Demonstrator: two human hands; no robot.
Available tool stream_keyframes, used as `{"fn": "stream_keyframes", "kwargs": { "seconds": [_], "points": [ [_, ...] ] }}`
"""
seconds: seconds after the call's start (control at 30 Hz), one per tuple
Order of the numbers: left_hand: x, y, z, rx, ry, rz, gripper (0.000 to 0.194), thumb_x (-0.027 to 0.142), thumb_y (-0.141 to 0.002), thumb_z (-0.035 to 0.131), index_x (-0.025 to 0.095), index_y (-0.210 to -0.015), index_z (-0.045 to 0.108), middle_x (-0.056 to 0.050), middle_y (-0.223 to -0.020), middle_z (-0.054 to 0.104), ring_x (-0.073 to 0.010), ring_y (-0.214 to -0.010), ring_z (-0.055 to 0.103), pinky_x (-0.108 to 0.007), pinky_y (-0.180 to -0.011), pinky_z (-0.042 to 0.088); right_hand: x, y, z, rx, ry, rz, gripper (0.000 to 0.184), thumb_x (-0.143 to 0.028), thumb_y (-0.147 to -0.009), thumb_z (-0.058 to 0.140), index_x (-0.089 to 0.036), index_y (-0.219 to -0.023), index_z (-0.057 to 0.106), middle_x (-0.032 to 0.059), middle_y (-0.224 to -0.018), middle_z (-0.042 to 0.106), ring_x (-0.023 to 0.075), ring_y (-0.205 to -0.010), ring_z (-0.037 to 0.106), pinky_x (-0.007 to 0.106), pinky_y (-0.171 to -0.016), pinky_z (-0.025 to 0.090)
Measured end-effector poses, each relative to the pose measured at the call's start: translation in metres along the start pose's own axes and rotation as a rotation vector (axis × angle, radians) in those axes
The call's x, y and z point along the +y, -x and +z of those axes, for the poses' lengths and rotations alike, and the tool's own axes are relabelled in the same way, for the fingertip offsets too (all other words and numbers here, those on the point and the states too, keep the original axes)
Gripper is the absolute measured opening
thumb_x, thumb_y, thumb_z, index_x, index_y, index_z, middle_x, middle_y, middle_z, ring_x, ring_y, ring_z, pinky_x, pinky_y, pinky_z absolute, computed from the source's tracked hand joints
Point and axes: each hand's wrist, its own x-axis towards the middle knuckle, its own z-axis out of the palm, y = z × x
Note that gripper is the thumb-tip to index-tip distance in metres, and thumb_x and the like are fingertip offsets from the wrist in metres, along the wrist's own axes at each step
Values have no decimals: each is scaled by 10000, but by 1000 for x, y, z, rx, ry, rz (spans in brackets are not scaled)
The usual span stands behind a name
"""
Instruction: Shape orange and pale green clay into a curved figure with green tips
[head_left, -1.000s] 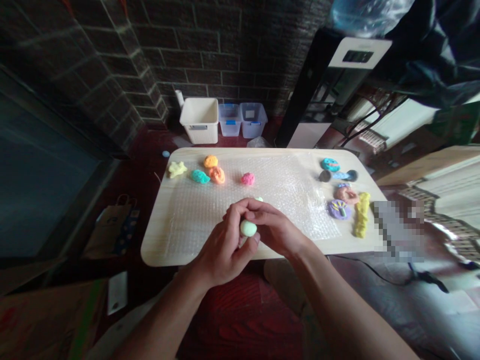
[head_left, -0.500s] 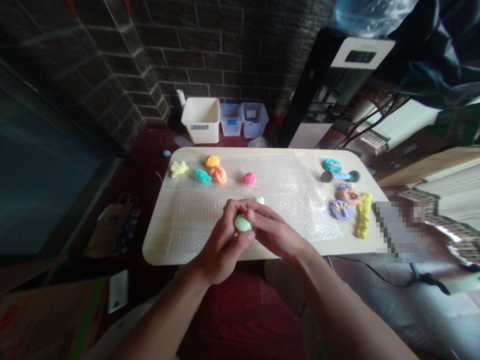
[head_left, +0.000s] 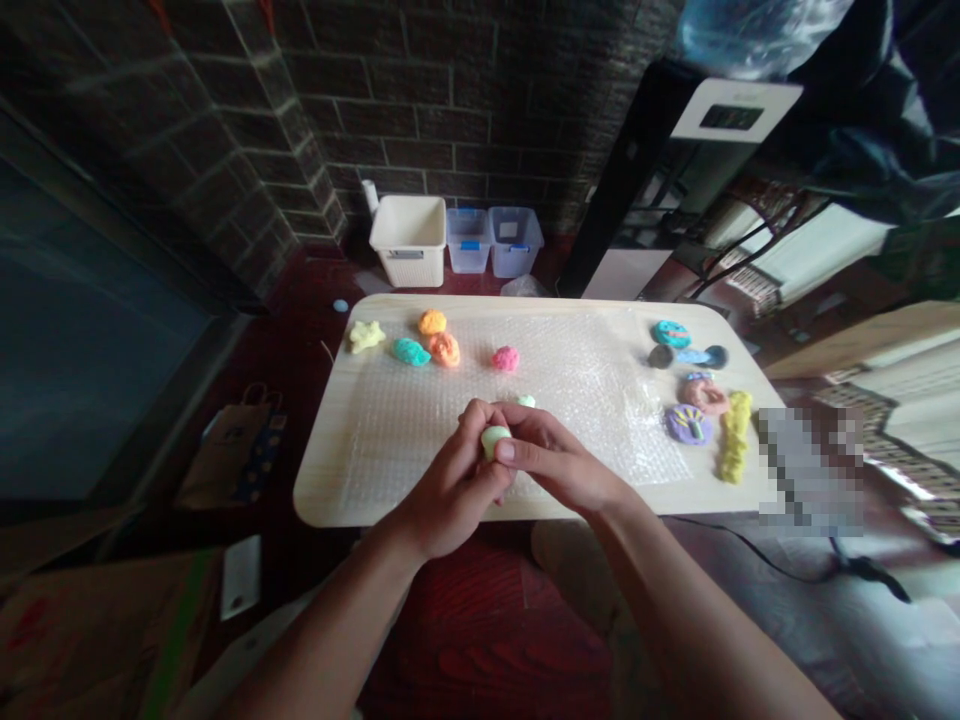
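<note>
A small pale green lump of modelling clay (head_left: 493, 440) is held between my two hands over the front of the table. My left hand (head_left: 459, 485) wraps round it from the left, fingers curled. My right hand (head_left: 551, 460) presses its thumb against the lump's right side, its other fingers curled behind. Just beyond my fingers, a second bit of pale green clay (head_left: 526, 401) lies on the bubble wrap (head_left: 585, 380). Farther back sits a pink clay lump (head_left: 505, 358). The undersides of both hands are hidden.
On the table (head_left: 322, 470), orange (head_left: 444, 349), teal (head_left: 411, 351) and star-shaped yellow clay (head_left: 366, 336) lie at the back left. A purple clay disc (head_left: 689, 425), a yellow clay strip (head_left: 735, 437) and other shaped pieces are at the right. Behind stands a white bin (head_left: 409, 240).
My right thumb has moved onto the green clay, which has turned and is now more covered. Both hands stay together, and the whole view has shifted slightly.
</note>
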Motion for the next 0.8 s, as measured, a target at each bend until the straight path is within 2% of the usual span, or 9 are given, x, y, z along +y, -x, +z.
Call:
{"fn": "stream_keyframes", "kwargs": {
  "seconds": [0.13, 0.3, 0.63, 0.8],
  "points": [
    [1, -1, 0, 35, -208, 0, 172, 268, -971, 540, 249, -975, 369, 46, -770, 485, -151, -686, 496, -315, -645, 436, -3, -2, 0, 63, 120, -18, 225, -382, -903, 769, -167, -934, 710, 5, -796, 635, 143, -702, 574, 254, -627, 501],
    [6, -2, 1, 36, -362, 80, 161, 212, -935, 513, 250, -955, 358, 19, -851, 525, -168, -759, 537, -333, -684, 421, -1, 0, -2, 79, 150, -36, 194, -358, -892, 781, -175, -938, 733, 7, -848, 652, 152, -778, 584, 272, -709, 484],
    [3, -1, 0, 36, -420, 114, 200, 183, -914, 551, 249, -998, 381, 6, -895, 536, -186, -801, 566, -351, -718, 448, 0, 2, 0, 73, 123, -36, 264, -370, -850, 838, -183, -1006, 737, 3, -857, 647, 157, -784, 579, 281, -720, 485],
    [0, 0, 1, 55, -429, 162, 167, 222, -975, 550, 247, -1044, 400, -32, -987, 562, -209, -891, 602, -390, -787, 495, -2, 3, 0, 85, 102, -51, 320, -371, -827, 863, -202, -1073, 748, 25, -947, 692, 184, -866, 616, 318, -818, 515]
  ]
}}
